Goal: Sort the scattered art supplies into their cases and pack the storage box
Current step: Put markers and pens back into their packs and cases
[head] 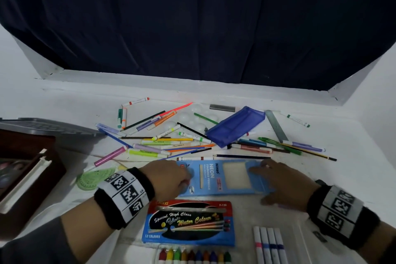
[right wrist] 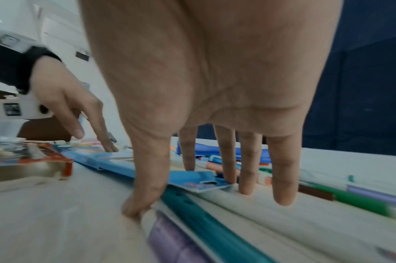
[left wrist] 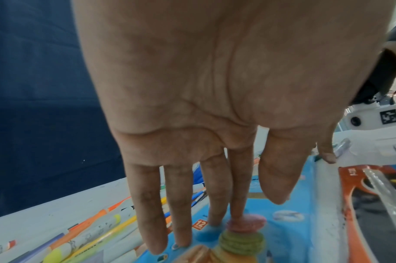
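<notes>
A light blue neon coloured-pencil box [head: 222, 177] lies flat at the table's middle. My left hand [head: 186, 174] rests on its left end; in the left wrist view its straight fingers [left wrist: 214, 213] touch the box's printed face [left wrist: 289, 231]. My right hand [head: 263, 180] is at the box's right end. In the right wrist view its fingers [right wrist: 228, 160] point straight down by the open flap [right wrist: 192, 179], and the thumb tip touches the table. Loose pens, markers and pencils [head: 162, 141] lie scattered behind. A blue pouch [head: 235, 125] lies among them.
A water colour box [head: 188, 223] lies just in front of the pencil box, with crayons [head: 192, 256] and markers [head: 269, 244] nearer me. A brown storage box [head: 27, 178] stands at the left, beside a green protractor [head: 94, 178]. A steel ruler [head: 276, 125] lies back right.
</notes>
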`<state>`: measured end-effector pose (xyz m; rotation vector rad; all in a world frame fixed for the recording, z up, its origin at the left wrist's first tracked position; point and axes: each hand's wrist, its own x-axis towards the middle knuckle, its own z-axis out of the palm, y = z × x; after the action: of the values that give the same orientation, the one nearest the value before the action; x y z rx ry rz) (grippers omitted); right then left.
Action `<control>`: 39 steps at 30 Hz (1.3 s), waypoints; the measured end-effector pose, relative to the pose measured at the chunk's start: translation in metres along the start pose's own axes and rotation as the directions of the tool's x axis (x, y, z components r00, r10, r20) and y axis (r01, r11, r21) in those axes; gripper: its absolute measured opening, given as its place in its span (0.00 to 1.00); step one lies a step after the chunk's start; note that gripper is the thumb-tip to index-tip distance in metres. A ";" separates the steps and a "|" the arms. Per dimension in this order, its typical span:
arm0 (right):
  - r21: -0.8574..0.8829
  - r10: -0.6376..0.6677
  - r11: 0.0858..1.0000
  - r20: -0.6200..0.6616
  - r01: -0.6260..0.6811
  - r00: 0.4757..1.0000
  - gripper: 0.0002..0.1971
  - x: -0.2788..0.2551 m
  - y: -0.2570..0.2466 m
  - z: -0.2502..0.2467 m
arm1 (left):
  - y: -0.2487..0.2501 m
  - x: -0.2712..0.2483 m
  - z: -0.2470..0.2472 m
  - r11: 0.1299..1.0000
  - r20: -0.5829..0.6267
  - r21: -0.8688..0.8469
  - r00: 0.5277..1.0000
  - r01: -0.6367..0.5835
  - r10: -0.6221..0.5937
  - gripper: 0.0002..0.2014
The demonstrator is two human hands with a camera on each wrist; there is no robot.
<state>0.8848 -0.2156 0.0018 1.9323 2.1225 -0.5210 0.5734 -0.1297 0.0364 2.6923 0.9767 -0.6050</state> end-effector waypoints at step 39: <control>0.247 0.017 0.962 -0.486 0.118 0.874 0.05 0.034 -0.021 -0.028 | -0.001 0.006 0.009 0.999 -0.115 -0.029 0.993 -0.040 0.036 0.09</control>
<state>0.8622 -0.1746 0.0163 2.3677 2.5188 -0.3763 0.5742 -0.1282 0.0255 2.7374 0.9512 -0.4292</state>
